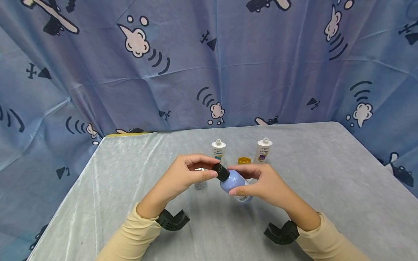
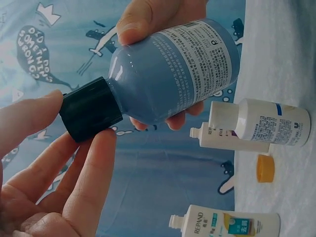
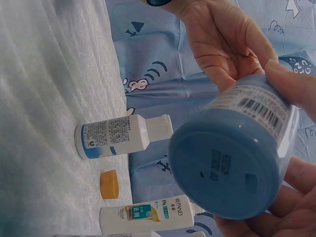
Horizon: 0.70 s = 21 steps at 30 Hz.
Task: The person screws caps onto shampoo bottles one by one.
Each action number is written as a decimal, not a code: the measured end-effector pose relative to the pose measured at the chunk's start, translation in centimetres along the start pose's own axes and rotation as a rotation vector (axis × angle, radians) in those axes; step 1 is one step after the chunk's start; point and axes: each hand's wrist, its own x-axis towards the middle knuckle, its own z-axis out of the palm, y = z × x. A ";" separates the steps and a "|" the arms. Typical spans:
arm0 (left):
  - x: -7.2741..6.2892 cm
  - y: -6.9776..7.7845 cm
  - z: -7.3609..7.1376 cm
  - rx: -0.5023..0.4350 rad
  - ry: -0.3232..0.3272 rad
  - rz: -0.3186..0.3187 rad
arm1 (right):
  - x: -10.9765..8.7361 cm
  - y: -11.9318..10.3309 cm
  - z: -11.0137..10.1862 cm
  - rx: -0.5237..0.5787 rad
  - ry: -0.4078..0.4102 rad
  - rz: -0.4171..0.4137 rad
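A translucent blue bottle (image 1: 236, 184) is held tilted above the table, its black cap (image 2: 92, 108) pointing up and to the left in the head view. Thumb and fingers of my left hand (image 1: 184, 175) pinch the black cap from opposite sides. My right hand (image 1: 262, 183) grips the bottle's body, thumb on the near side and fingers round the far side. The bottle's flat base (image 3: 224, 165) faces the right wrist camera, with a barcode label above it. The cap sits on the bottle's neck; whether it is loose cannot be seen.
Two white REPAND bottles (image 1: 218, 148) (image 1: 263, 150) with bare narrow necks stand behind the hands. Between them lies a yellow cap (image 1: 244, 160). A smaller white bottle (image 3: 111, 136) with a white cap stands partly behind my left hand. A patterned blue curtain (image 1: 183, 65) hangs behind the grey-covered table (image 1: 130, 203).
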 end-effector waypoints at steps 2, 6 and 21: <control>0.0 0.0 0.0 0.003 -0.010 0.012 | 0.0 0.0 0.0 -0.003 0.000 0.005; -0.1 0.0 -0.1 -0.004 -0.038 0.041 | 0.0 0.0 0.0 -0.006 -0.001 0.012; -0.2 0.2 -0.3 -0.038 -0.047 0.014 | 0.0 -0.2 0.0 -0.001 -0.010 0.023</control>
